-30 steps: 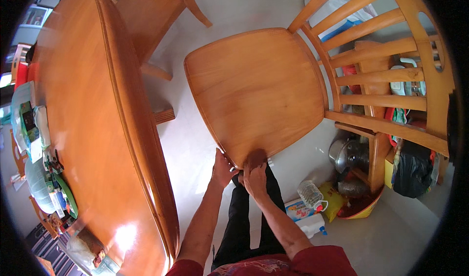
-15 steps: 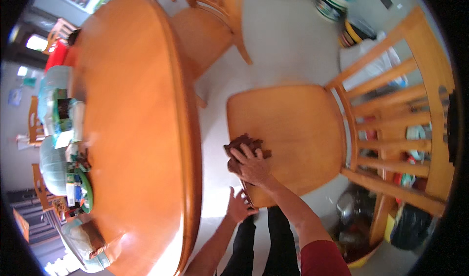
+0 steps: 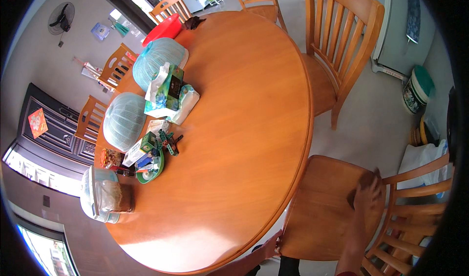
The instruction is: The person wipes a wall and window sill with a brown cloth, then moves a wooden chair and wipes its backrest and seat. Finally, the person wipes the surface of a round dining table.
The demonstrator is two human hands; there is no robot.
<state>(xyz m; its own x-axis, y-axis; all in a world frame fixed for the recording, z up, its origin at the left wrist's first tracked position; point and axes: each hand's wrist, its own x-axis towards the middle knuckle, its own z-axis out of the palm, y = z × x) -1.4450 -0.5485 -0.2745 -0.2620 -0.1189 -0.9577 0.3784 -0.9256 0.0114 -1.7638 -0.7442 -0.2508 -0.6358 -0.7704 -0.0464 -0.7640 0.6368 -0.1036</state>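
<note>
My right hand [image 3: 367, 198] presses a dark brown cloth [image 3: 360, 184] onto the seat of a wooden chair [image 3: 312, 212], near its backrest. The hand is slightly blurred, and its fingers and palm cover part of the cloth. At the seat's front edge, beside the table rim, my left hand [image 3: 274, 245] has its fingers closed round the corner of the seat. The seat edge hides part of those fingers.
A big oval wooden table [image 3: 244, 129] stands to the left. On it are mesh food covers [image 3: 124, 119], tissue packs [image 3: 168, 93], a green tray [image 3: 154, 171] and a red basin [image 3: 163, 29]. Another chair [image 3: 337, 46] stands ahead; a lidded bucket [image 3: 417, 88] sits at the right.
My right hand has moved the cloth from the seat's front edge toward the backrest. My left hand stays by the front corner. The view has swung left, showing more of the table.
</note>
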